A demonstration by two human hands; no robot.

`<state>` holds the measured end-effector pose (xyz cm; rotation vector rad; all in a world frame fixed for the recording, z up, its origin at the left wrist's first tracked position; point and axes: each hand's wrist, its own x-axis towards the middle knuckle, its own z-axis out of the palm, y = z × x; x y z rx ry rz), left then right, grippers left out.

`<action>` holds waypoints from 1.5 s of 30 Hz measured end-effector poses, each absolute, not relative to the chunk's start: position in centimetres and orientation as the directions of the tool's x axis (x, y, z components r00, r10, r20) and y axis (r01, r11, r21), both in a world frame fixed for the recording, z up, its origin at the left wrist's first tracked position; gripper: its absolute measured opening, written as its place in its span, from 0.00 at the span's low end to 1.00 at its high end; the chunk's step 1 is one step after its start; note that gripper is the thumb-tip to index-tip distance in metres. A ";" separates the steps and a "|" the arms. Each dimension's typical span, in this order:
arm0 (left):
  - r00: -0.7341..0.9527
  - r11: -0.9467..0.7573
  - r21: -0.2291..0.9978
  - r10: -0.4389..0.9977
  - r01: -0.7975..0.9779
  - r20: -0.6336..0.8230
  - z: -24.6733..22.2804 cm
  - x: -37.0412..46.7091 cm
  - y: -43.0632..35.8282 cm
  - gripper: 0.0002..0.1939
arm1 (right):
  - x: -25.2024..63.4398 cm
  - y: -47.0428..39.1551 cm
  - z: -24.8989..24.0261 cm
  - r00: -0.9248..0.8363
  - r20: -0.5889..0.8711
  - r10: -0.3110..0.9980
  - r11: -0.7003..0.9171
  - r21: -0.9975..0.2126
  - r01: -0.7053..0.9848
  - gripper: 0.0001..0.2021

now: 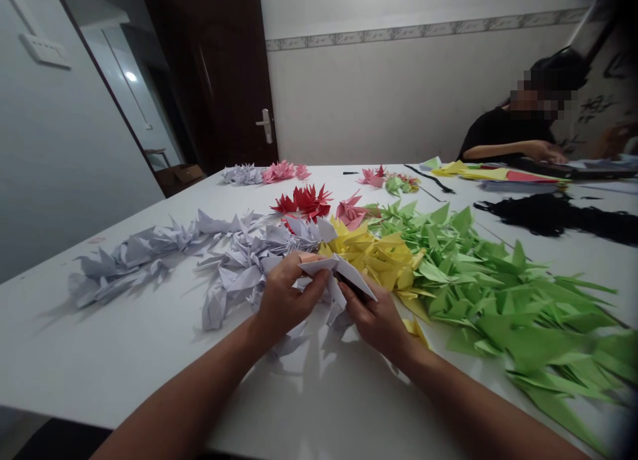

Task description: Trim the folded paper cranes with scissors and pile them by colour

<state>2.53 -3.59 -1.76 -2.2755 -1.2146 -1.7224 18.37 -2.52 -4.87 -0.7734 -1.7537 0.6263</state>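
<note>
Just above the table, a white folded-paper crane is pinched between my two hands. My left hand closes thumb and fingers on its left side. On the right side, my right hand grips the paper too; something dark shows by its fingers, too unclear to name. Behind and left of my hands lies a heap of white paper cranes. Yellow paper cranes are piled close behind my right hand, and green paper cranes spread out to the right.
Red cranes and pink cranes sit mid-table. A black stringy bundle lies at right, near stacked coloured paper. Across the table a person in black sits with a hand over papers. A dark door stands behind.
</note>
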 end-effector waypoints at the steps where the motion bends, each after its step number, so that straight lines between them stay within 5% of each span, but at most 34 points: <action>1: 0.080 -0.695 0.404 0.551 0.595 0.831 -1.8 2.5 -3.6 0.05 | 18.4 -2.5 -4.8 -0.221 0.618 0.754 0.656 -0.726 0.207 0.10; 9: 0.019 -0.665 0.581 0.666 0.469 0.746 -2.2 2.3 -3.1 0.07 | 18.5 -2.7 -4.4 -0.269 0.651 0.709 0.704 -0.672 0.229 0.09; 14: -0.214 -0.517 0.853 0.828 0.063 0.518 -2.0 2.1 -2.2 0.11 | 19.0 -3.2 -4.4 -0.169 0.755 0.634 0.772 -0.600 0.211 0.11; 18: -0.279 -0.355 0.902 0.917 -0.245 0.285 -1.2 1.9 -1.9 0.20 | 19.5 -2.7 -4.6 0.005 0.730 0.684 0.719 -0.675 0.168 0.14; 22: -0.146 -0.191 0.899 0.979 -0.394 0.143 -0.3 2.1 -2.4 0.23 | 19.5 -2.1 -4.8 -0.041 0.700 0.713 0.697 -0.700 0.156 0.13; 29: 0.000 -0.041 0.893 0.999 -0.448 0.046 -0.4 2.8 -3.0 0.25 | 19.1 -2.5 -4.1 -0.239 0.752 0.615 0.788 -0.581 0.202 0.12; 45: -0.008 -0.120 0.926 0.992 -0.358 0.125 -1.0 2.5 -2.7 0.23 | 19.3 -2.0 -4.3 -0.219 0.785 0.580 0.808 -0.520 0.276 0.12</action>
